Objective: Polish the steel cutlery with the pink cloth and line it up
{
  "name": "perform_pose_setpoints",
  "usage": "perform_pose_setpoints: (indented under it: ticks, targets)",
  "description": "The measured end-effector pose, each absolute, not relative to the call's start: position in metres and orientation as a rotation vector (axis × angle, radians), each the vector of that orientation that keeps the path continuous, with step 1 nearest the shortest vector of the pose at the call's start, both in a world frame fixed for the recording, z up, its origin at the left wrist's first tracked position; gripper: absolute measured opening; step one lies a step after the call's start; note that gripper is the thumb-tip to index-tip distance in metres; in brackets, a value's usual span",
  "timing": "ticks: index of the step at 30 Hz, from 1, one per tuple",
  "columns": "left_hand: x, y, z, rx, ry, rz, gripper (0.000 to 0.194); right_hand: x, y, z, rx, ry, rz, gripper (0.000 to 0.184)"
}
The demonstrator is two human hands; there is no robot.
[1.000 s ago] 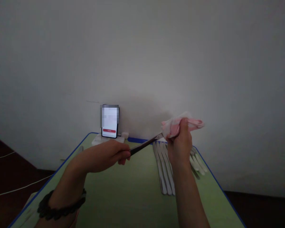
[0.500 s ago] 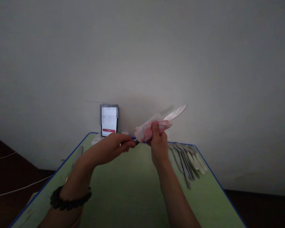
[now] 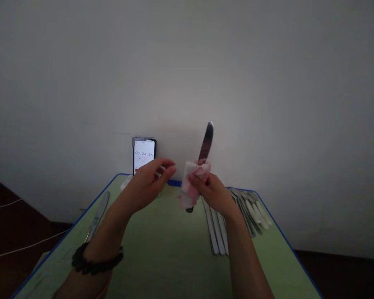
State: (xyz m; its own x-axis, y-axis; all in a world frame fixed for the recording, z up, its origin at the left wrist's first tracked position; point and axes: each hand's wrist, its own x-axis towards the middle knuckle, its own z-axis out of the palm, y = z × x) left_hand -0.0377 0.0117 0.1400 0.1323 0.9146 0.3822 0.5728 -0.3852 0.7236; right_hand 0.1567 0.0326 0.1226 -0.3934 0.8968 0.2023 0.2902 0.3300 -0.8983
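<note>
My right hand [image 3: 212, 190] grips a pink and white cloth [image 3: 193, 182] wrapped round the middle of a table knife [image 3: 207, 141]. The blade points up and slightly right above the cloth, and the dark end of the handle shows below it. To the left of the cloth, apart from it, my left hand [image 3: 154, 176] holds nothing; its thumb and fingers are parted. A dark beaded bracelet [image 3: 96, 263] circles the left wrist.
On the green table [image 3: 162, 249], several knives [image 3: 217, 232] lie beside my right forearm, with spoons and white-handled cutlery [image 3: 255, 211] further right. Another knife [image 3: 98, 216] lies at the left edge. A phone [image 3: 144, 151] showing a timer leans against the wall [image 3: 187, 74].
My left hand has let go of the knife handle. My right hand has turned the knife from a slant to nearly upright. The phone screen now shows timer digits.
</note>
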Motion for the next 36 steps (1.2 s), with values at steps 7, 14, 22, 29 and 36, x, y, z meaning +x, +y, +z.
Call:
perform_pose_setpoints:
  ticks: [7, 14, 22, 29, 36]
  targets:
    - [-0.021, 0.006, 0.143, 1.719, 1.122, 1.426, 0.036, 0.151, 0.025, 0.124, -1.044, -2.367, 1.164, 0.036]
    - [-0.017, 0.006, 0.141, 1.482, 1.145, 1.669, 0.028, 0.156, 0.034, 0.116, -1.052, -2.348, 1.242, 0.033]
    - [-0.017, 0.008, 0.143, 1.369, 1.191, 1.927, 0.032, 0.176, 0.036, 0.115, -1.146, -2.403, 1.106, 0.022]
    - [-0.024, 0.01, 0.14, 1.342, 0.839, 1.778, 0.042, 0.181, 0.033, 0.115, -0.972, -2.386, 1.566, 0.024]
    - [-0.031, 0.009, 0.14, 1.344, 0.711, 1.676, 0.039, 0.174, 0.026, 0.126, -0.729, -2.291, 1.621, 0.03]
